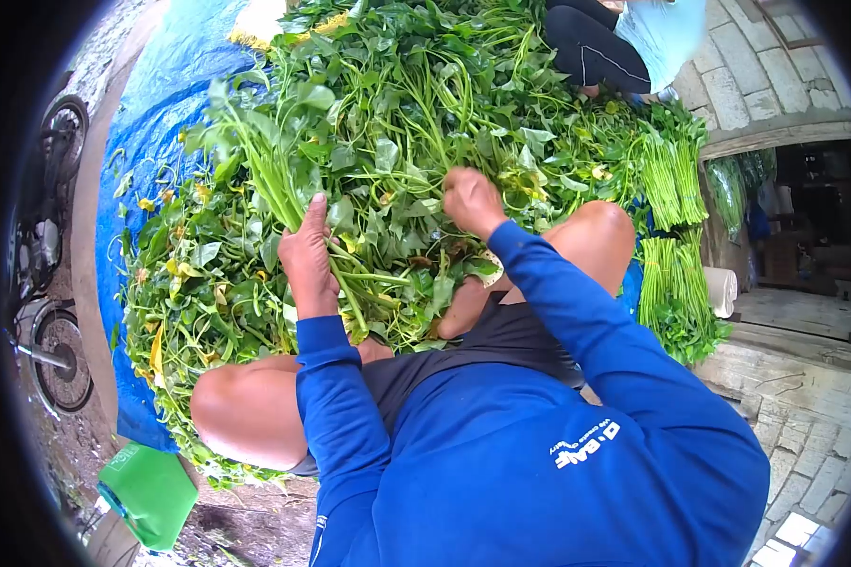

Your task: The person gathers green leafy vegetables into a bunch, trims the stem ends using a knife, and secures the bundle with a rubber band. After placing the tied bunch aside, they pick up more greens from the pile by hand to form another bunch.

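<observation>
My left hand point(307, 255) is closed round a bunch of leafy green stems point(272, 180), which look like water spinach. The leaves of the bunch point up and away, and its cut ends stick out below my fist. To the right, my right hand point(473, 201) is closed at the edge of the big heap of greens point(378, 123), with thin stems running up from its fingers. Loose leaves, some of them yellow, lie under and between both hands, around my crossed legs.
Blue tarp point(147, 123) lies under the heap. Tied bundles of stems point(671, 180) are stacked at the right, by a doorway. Another person point(605, 42) sits at the top right. A green plastic container point(149, 496) stands lower left, and a motorcycle point(57, 255) is at the far left.
</observation>
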A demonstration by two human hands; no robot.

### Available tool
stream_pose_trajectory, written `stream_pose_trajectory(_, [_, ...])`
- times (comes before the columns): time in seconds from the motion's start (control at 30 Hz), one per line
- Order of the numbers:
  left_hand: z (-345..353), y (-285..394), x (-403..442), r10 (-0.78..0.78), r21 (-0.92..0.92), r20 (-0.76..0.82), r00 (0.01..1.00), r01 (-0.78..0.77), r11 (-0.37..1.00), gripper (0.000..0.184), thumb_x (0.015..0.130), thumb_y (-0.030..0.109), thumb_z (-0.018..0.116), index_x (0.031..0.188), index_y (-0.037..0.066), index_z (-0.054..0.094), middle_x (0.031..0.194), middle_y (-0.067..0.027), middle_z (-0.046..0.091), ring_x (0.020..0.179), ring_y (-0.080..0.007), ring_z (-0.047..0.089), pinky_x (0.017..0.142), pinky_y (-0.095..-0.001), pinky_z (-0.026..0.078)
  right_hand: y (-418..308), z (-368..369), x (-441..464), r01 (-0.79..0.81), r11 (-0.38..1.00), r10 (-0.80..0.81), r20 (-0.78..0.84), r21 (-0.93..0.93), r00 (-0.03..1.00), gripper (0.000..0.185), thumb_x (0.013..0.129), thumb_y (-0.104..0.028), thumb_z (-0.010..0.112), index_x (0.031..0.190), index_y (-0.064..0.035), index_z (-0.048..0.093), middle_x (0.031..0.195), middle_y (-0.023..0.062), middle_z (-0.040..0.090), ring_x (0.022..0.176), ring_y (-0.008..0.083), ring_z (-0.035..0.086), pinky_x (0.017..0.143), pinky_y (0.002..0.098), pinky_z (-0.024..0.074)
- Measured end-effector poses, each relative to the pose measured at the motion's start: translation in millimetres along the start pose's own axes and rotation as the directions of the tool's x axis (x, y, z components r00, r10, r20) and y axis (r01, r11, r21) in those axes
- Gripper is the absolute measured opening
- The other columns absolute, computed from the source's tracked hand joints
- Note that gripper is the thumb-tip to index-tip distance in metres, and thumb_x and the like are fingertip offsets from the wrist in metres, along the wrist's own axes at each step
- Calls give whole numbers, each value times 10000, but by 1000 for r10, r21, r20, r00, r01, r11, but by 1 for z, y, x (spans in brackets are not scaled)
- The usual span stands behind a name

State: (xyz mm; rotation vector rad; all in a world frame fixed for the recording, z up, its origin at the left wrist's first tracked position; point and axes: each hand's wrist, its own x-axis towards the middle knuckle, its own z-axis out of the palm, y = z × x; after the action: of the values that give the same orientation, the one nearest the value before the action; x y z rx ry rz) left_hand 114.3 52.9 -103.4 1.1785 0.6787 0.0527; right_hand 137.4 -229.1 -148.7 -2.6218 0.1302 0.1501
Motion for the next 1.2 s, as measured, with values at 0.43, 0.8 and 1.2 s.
stream_pose_trajectory(0.43, [5,-10,6,-3,-3,11,1000,4,1000,343,914,319,897,880,79,655,692,-13,586,544,-123,559,499,-280,451,-19,-111,19,-287,380,190,230,879,955,216,1094,-256,626,1167,-70,708,836,-17,597,652,80,528,501,241,421])
stream_pose_trajectory(0.8, [7,-14,-12,-65,23,112,992,63,998,362,920,324,890,997,37,682,739,-14,605,597,-119,570,554,-281,488,10,-62,-46,-418,-214,104,446,883,889,143,1125,-204,543,1238,-161,620,1036,15,652,776,141,610,649,295,518])
stream_pose_trajectory(1.2, [8,-24,-19,-54,-5,148,988,56,998,388,903,328,914,1024,26,702,773,-8,619,608,-104,552,553,-283,481,-28,-63,-83,-434,-296,-62,436,851,898,179,1089,-212,668,1257,-151,657,1010,-1,676,835,152,671,717,346,574])
